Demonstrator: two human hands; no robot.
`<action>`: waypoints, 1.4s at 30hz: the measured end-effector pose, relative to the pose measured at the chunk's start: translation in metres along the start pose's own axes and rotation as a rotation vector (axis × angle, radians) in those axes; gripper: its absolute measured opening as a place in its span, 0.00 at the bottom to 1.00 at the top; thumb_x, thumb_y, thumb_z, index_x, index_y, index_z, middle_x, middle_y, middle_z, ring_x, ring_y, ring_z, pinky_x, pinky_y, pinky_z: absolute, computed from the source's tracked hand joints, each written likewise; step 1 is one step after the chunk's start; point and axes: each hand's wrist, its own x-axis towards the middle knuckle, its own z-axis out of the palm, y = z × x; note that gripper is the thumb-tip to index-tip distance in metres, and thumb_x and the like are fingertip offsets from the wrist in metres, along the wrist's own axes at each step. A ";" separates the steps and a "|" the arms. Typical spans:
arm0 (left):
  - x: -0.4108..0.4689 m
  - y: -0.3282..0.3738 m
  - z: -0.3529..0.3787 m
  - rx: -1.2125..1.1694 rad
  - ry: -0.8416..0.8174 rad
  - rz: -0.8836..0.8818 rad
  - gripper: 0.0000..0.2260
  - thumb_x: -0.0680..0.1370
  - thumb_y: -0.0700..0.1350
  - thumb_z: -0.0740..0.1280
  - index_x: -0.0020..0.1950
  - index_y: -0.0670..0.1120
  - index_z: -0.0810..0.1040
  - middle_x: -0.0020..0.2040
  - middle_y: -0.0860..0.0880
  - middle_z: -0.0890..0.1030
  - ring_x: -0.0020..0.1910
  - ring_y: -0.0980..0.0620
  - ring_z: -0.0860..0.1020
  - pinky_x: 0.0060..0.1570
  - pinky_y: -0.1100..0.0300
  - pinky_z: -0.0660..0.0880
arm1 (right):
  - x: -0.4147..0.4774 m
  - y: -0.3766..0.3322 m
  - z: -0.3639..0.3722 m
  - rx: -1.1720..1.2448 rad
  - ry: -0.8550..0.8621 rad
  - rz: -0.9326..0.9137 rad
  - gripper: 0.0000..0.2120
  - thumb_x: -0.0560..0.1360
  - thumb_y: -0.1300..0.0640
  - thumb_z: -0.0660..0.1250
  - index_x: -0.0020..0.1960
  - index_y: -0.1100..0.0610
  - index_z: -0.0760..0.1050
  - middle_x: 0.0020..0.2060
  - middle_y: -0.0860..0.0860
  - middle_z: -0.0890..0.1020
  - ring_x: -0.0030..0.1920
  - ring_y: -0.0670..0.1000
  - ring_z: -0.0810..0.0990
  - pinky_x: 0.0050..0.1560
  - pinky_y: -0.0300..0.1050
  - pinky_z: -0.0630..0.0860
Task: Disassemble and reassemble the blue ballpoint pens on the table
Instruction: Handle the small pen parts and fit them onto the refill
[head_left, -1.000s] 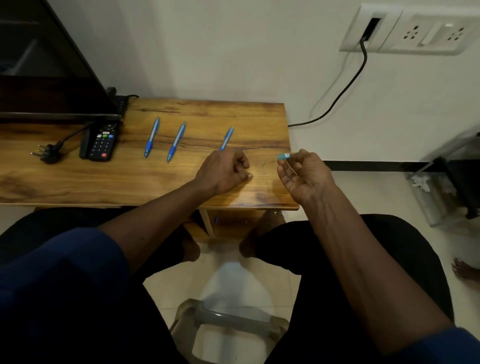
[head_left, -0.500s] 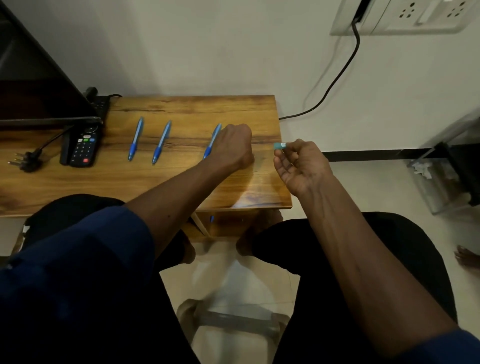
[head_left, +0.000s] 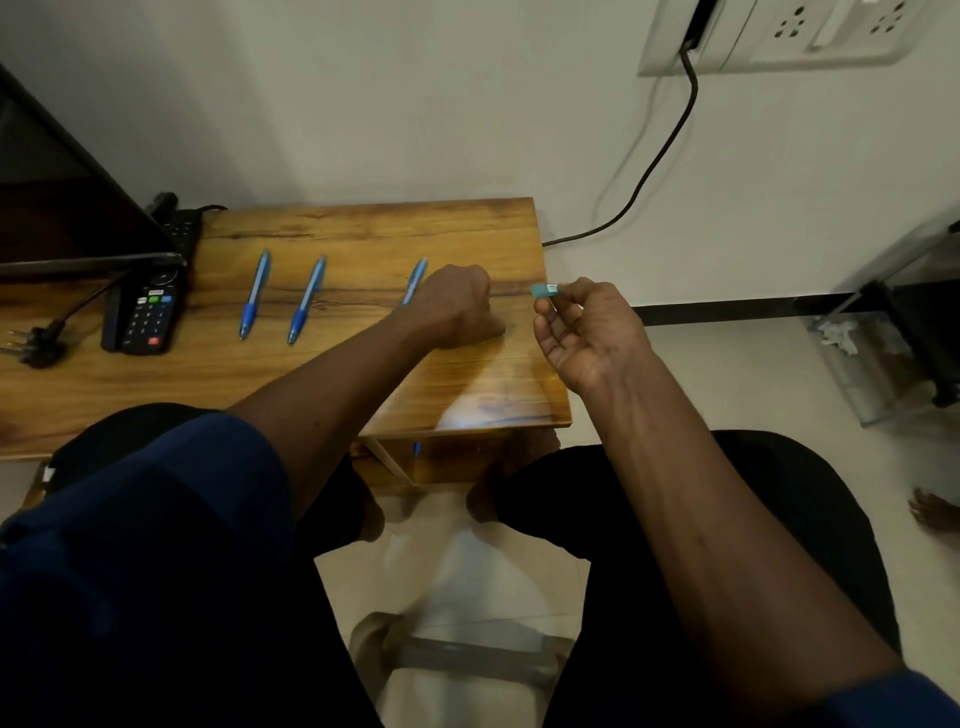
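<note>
A: Teal pen piece is pinched by fingertips of the right hand, just past the table's right edge.
B: And the left hand is curled on that table over a blue pen's lower end; a grip cannot be told.

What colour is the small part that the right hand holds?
The small part in the right hand is light teal-blue with a white patch, in the head view.
</note>
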 end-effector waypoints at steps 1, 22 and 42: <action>0.003 -0.006 -0.003 -0.128 -0.042 -0.025 0.13 0.78 0.51 0.73 0.51 0.41 0.82 0.49 0.43 0.85 0.45 0.45 0.83 0.45 0.50 0.82 | 0.000 -0.001 -0.001 0.007 -0.003 -0.004 0.11 0.77 0.63 0.66 0.59 0.63 0.79 0.39 0.55 0.85 0.33 0.49 0.83 0.33 0.40 0.80; 0.007 0.007 -0.011 -0.046 -0.027 -0.057 0.05 0.74 0.42 0.73 0.41 0.42 0.85 0.29 0.49 0.85 0.30 0.52 0.85 0.38 0.55 0.86 | 0.002 -0.011 0.000 0.042 0.002 -0.003 0.11 0.77 0.64 0.66 0.59 0.62 0.78 0.39 0.55 0.84 0.34 0.49 0.83 0.35 0.40 0.80; 0.002 0.008 -0.002 -0.005 -0.042 -0.002 0.12 0.74 0.52 0.78 0.44 0.45 0.80 0.42 0.46 0.84 0.44 0.46 0.83 0.45 0.51 0.83 | 0.003 -0.015 -0.005 0.095 -0.008 0.013 0.12 0.77 0.64 0.67 0.60 0.63 0.78 0.37 0.54 0.84 0.32 0.49 0.83 0.33 0.40 0.79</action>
